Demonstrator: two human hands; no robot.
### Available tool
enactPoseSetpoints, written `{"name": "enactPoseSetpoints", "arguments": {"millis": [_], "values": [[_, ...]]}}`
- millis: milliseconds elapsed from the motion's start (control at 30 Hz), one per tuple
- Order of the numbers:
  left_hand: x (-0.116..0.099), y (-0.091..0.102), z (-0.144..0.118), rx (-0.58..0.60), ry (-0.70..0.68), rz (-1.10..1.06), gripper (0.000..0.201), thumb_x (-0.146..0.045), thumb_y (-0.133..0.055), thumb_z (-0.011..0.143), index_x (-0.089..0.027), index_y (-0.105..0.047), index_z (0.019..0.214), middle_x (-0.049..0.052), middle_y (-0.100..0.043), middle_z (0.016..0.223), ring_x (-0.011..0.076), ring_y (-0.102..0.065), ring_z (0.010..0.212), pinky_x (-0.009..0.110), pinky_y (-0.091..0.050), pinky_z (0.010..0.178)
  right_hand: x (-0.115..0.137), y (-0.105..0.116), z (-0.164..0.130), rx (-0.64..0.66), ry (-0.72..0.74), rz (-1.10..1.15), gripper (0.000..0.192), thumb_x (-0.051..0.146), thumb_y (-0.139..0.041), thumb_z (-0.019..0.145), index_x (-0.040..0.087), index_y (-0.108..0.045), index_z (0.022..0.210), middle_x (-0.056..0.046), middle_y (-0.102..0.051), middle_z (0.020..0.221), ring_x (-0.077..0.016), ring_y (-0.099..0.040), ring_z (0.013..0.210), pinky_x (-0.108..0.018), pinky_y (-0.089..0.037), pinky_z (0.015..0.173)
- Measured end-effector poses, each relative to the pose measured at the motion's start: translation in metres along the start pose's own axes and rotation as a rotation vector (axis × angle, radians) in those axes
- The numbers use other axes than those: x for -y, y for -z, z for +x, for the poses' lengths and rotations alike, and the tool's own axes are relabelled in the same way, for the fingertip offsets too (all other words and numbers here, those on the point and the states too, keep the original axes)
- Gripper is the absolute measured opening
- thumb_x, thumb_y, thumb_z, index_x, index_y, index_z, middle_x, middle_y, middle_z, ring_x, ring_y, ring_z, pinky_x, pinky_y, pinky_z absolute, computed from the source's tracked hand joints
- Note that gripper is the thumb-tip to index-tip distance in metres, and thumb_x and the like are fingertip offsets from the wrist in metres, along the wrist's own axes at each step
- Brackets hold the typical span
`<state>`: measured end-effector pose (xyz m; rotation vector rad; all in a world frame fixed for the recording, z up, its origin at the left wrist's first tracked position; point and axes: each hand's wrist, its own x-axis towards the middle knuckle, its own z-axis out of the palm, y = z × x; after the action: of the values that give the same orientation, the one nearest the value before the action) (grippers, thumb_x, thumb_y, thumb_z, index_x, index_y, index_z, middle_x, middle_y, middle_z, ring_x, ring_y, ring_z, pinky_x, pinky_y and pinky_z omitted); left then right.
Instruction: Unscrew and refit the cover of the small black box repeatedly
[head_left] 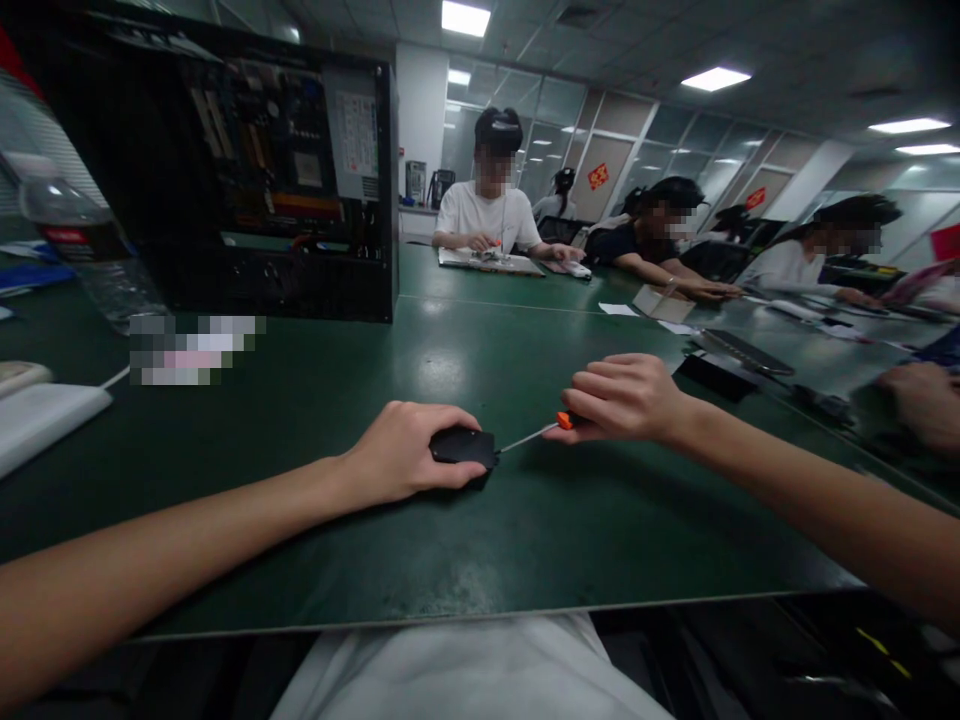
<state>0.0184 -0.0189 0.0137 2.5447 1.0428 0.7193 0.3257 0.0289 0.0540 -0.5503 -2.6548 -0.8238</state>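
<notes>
My left hand point(405, 450) presses down on a small flat black device point(463, 446) lying on the green table mat point(465, 540), fingers wrapped over its near and far edges. My right hand point(622, 400) grips a small screwdriver point(536, 436) with an orange collar. Its thin metal shaft points left and its tip meets the right edge of the black device. Most of the screwdriver's handle is hidden inside my fist.
An open black computer case point(247, 180) stands at the back left, with a plastic water bottle point(90, 250) beside it and a white object point(37, 420) at the left edge. Other people point(491, 205) sit working across the table. Dark flat parts point(739, 355) lie to the right.
</notes>
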Motion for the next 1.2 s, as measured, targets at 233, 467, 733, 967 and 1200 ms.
{"name": "enactPoseSetpoints", "arguments": {"millis": [233, 467, 733, 967, 1200], "values": [[0.004, -0.004, -0.002, -0.031, -0.007, 0.023, 0.038, -0.047, -0.073, 0.084, -0.022, -0.072, 0.113, 0.001, -0.079, 0.099, 0.0204, -0.073, 0.083, 0.028, -0.046, 0.072, 0.003, -0.063, -0.002, 0.035, -0.046, 0.209, 0.064, 0.065, -0.034, 0.101, 0.017, -0.059, 0.066, -0.002, -0.053, 0.060, -0.0104, -0.041, 0.054, -0.026, -0.027, 0.054], [0.002, -0.004, -0.001, -0.051, -0.018, 0.023, 0.036, -0.047, -0.071, 0.086, -0.022, -0.072, 0.113, 0.002, -0.079, 0.103, 0.0211, -0.073, 0.088, 0.028, -0.048, 0.075, 0.010, -0.076, 0.010, 0.043, -0.159, 0.238, 0.074, 0.075, -0.022, 0.096, 0.015, -0.066, 0.089, -0.011, -0.062, 0.089, -0.0195, -0.048, 0.080, -0.031, -0.037, 0.072], [0.001, -0.002, -0.001, -0.040, -0.013, 0.039, 0.037, -0.049, -0.071, 0.087, -0.021, -0.072, 0.112, 0.003, -0.079, 0.104, 0.0221, -0.072, 0.089, 0.029, -0.048, 0.075, 0.007, -0.060, 0.030, 0.096, -0.044, 0.103, 0.079, 0.078, -0.017, 0.094, 0.016, -0.065, 0.086, -0.011, -0.062, 0.085, -0.0204, -0.048, 0.078, -0.033, -0.033, 0.074], [0.000, -0.003, -0.002, -0.059, -0.012, 0.019, 0.041, -0.051, -0.073, 0.085, -0.022, -0.072, 0.113, 0.004, -0.078, 0.107, 0.0233, -0.073, 0.093, 0.030, -0.051, 0.079, 0.026, -0.036, 0.009, 0.295, -0.186, 0.241, 0.068, 0.070, -0.029, 0.100, 0.016, -0.065, 0.077, -0.006, -0.062, 0.066, -0.0128, -0.045, 0.055, -0.028, -0.020, 0.057], [-0.002, -0.003, -0.003, -0.055, -0.035, -0.014, 0.040, -0.047, -0.072, 0.087, -0.019, -0.071, 0.115, 0.005, -0.077, 0.109, 0.0233, -0.072, 0.094, 0.031, -0.051, 0.079, 0.037, -0.051, 0.009, 0.297, -0.230, 0.439, 0.070, 0.072, -0.026, 0.099, 0.016, -0.063, 0.080, -0.006, -0.063, 0.068, -0.0122, -0.049, 0.056, -0.026, -0.023, 0.056]]}}
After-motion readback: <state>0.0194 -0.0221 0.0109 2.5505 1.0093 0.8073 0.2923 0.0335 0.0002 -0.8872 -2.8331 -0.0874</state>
